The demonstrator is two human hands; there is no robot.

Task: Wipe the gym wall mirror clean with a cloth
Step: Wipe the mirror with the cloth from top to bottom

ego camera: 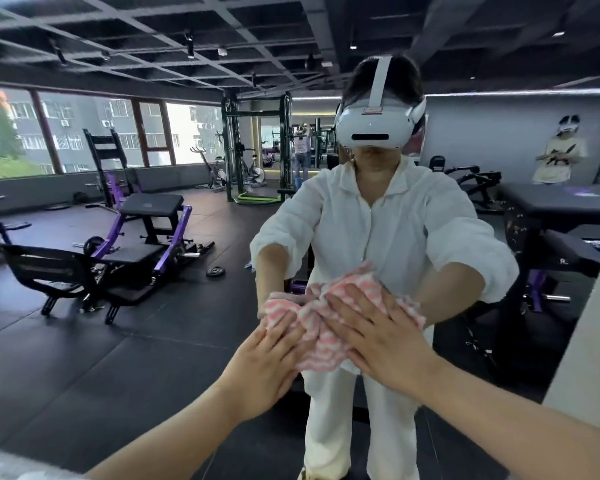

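Pressing flat with left hand [267, 358] and right hand [378, 327], fingers straight and spread, both pinning a bunched pink-and-white striped cloth [321, 327] against the wall mirror [187, 306]; reflecting, left of the cloth, purple gym benches [142, 233] and windows [94, 133]

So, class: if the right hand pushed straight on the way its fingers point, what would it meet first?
The pink-and-white cloth, which already lies under the right hand's flat fingers. Directly behind the cloth is the mirror, so the hand probably could not travel further.
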